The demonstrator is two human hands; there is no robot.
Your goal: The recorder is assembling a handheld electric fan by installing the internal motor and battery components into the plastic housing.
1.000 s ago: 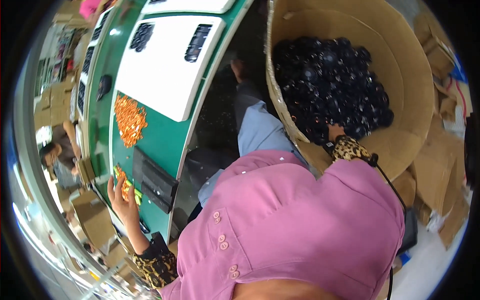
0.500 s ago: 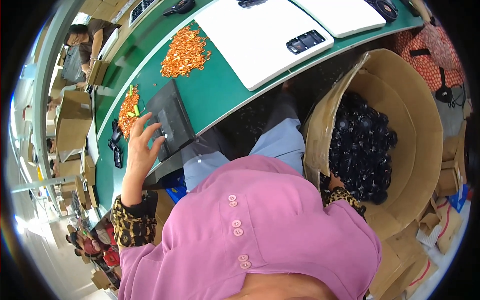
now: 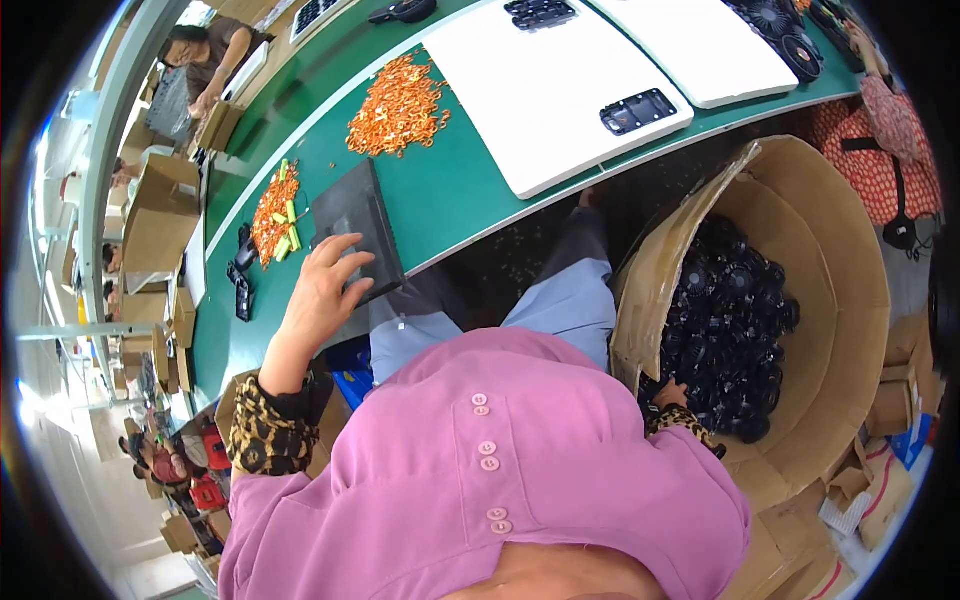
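Observation:
My left hand [image 3: 327, 285] is over the near part of a dark flat plate [image 3: 350, 205] at the table's edge. Its fingers are apart and slightly bent, with nothing in them; whether they touch the plate I cannot tell. Beyond the plate lies a small heap of orange rings [image 3: 268, 215] with several yellow-green cylinders [image 3: 292, 212] on it. To my right, my right hand [image 3: 671, 393] reaches into a big cardboard bin [image 3: 825, 260], at the edge of a pile of black round fan parts [image 3: 725, 320]. Its fingertips are hidden among them.
A larger heap of orange rings [image 3: 398, 105] lies on the green table [image 3: 460, 215]. White boards [image 3: 540, 110] hold black casings [image 3: 638, 110]. Black parts [image 3: 243, 290] lie left of the plate. Another person [image 3: 215, 60] sits far left; a sleeve [image 3: 885, 115] shows far right.
My left hand has moved right and lower, from above the plate's left side to its near part. My right hand stays in the bin at the fan parts. The view has shifted slightly.

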